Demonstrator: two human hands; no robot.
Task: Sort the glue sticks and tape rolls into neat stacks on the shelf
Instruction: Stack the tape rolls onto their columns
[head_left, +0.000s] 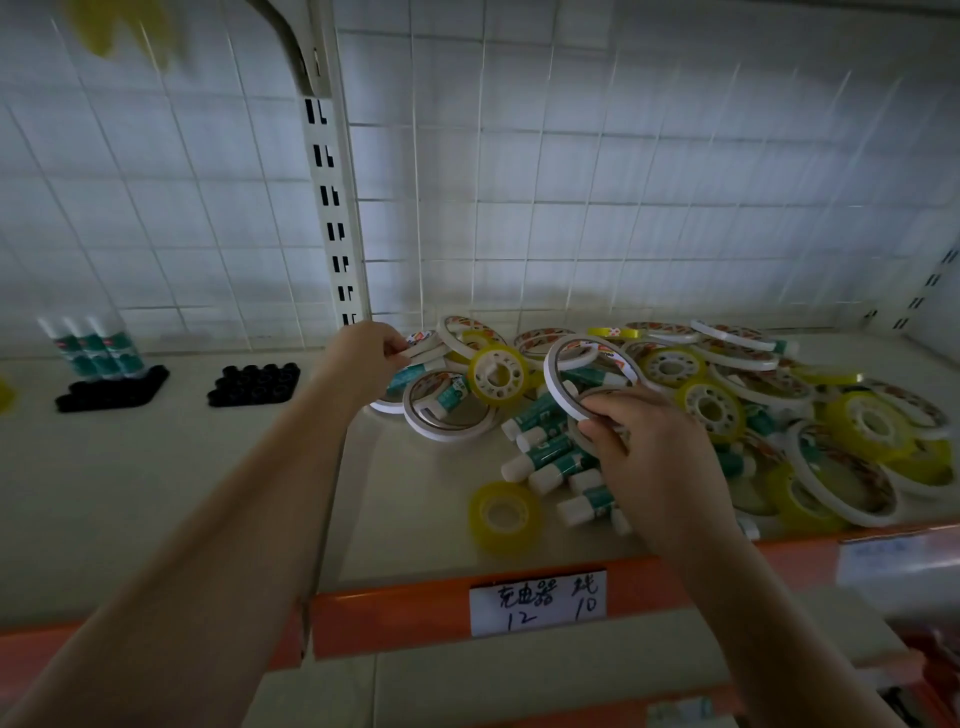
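Roughly: three upright glue sticks (91, 345), two hands gripping tape.

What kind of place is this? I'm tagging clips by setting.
Probably a stationery shop: a display shelf backed by a wire grid, a handwritten price label on its orange edge, and a heap of tape rolls and glue sticks.

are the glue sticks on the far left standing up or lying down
Standing. The three glue sticks rise upright against the back grid, white caps on top, unlike those lying in the pile.
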